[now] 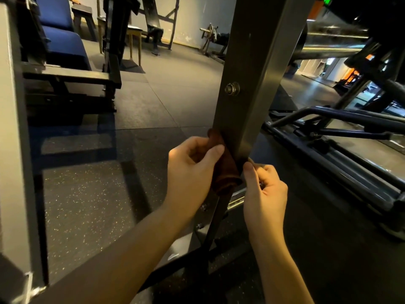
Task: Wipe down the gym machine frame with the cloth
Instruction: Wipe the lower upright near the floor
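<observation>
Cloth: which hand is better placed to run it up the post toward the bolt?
Left, likely. The left hand grips the bulk of the cloth against the post, below the bolt; the right hand seems only to pinch an edge.

The floor (153, 102) is dark rubber matting laid in large tiles, with seams running across the middle of the frame. Its surface is flecked with pale specks, plainest at lower left. The grey square upright of the gym machine frame (252, 73) comes down to it at lower centre, onto a base plate (200, 218) with bolt heads. At the left edge stands another grey post (15, 150). At upper left a machine with blue pads (63, 47) rests on the floor, and just to its right a wooden stool (134, 38). A black tubular frame (328, 132) lies low across the right side.
</observation>
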A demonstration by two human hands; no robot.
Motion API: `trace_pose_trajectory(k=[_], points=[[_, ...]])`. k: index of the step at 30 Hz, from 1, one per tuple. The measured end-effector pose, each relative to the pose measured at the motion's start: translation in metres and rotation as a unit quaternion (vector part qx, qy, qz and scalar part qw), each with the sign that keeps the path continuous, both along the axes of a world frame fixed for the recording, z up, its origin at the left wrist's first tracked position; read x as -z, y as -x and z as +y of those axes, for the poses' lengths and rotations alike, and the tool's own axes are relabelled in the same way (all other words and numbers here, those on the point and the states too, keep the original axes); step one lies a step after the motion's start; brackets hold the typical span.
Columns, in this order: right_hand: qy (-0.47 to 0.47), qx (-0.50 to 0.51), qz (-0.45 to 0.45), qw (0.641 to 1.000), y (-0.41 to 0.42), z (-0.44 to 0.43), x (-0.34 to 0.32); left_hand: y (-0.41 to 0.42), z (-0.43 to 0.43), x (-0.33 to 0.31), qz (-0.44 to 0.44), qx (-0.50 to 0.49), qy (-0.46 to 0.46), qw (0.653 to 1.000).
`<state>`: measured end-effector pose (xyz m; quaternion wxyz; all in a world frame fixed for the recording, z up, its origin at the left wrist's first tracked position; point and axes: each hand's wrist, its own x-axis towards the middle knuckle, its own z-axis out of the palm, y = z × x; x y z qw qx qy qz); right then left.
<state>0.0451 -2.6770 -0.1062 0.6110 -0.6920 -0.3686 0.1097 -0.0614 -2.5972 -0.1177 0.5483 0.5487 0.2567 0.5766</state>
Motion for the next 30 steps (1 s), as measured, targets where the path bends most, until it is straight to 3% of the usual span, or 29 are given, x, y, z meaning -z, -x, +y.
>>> trace_pose_trajectory(k=[5,11,13,16,17,21,23,27,28,30], points=[[0.011,-0.005,0.000,1.000,0.004,-0.002,-0.006,0.000,0.004,0.022,0.094,-0.004,0.119,0.988],[-0.002,-0.014,0.013,1.000,0.001,-0.003,-0.006,-0.001,-0.008,-0.011,0.023,-0.023,-0.079,0.996],[0.000,-0.015,0.023,1.000,0.000,-0.003,-0.008,-0.003,0.000,0.001,0.056,-0.038,-0.034,0.997],[0.013,-0.021,0.035,0.999,-0.002,-0.005,-0.009,-0.003,0.008,0.029,0.143,-0.001,0.134,0.981],[0.012,-0.025,0.030,0.999,-0.002,-0.006,-0.009,-0.003,0.006,0.033,0.147,0.001,0.136,0.980],[0.013,-0.032,0.009,0.999,-0.009,-0.006,-0.004,-0.002,-0.005,-0.002,0.068,-0.046,-0.094,0.992],[0.020,-0.031,0.007,0.999,-0.011,-0.005,-0.001,0.000,0.003,-0.011,0.067,-0.063,-0.131,0.987],[0.016,-0.038,0.024,0.999,-0.009,-0.004,-0.004,0.000,0.024,0.019,0.142,-0.023,0.076,0.987],[0.016,-0.039,0.027,0.999,-0.008,-0.005,-0.005,0.000,0.019,0.027,0.152,-0.010,0.095,0.984],[0.024,-0.041,0.023,0.999,-0.007,-0.005,-0.006,-0.001,0.006,0.023,0.143,-0.035,0.011,0.989]])
